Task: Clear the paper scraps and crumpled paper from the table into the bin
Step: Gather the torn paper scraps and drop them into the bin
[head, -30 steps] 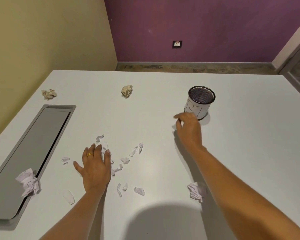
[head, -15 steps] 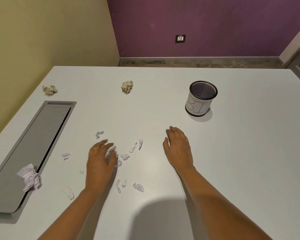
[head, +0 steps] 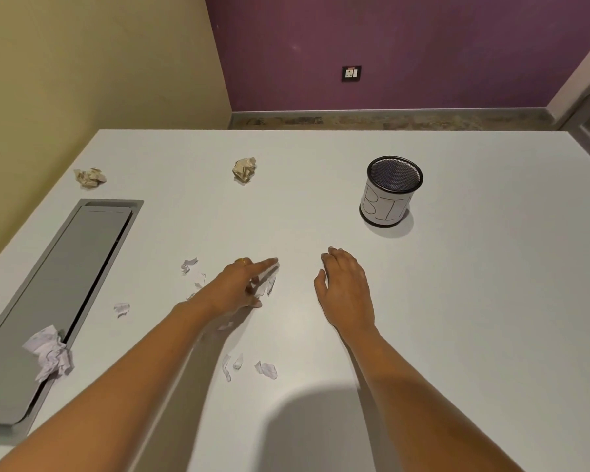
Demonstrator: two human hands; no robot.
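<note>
White paper scraps [head: 269, 284], middle of the table [head: 457, 301]: our left hand [head: 239, 287] lies over them, fingers outstretched, not closed round any. Our right hand [head: 346, 291], slack and empty, sits between them and the bin [head: 385, 209], so nearer it.

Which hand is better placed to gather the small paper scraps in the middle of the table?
Left. The left hand lies over the scraps, fingers touching them; the right hand is on bare table, apart from them.
</note>
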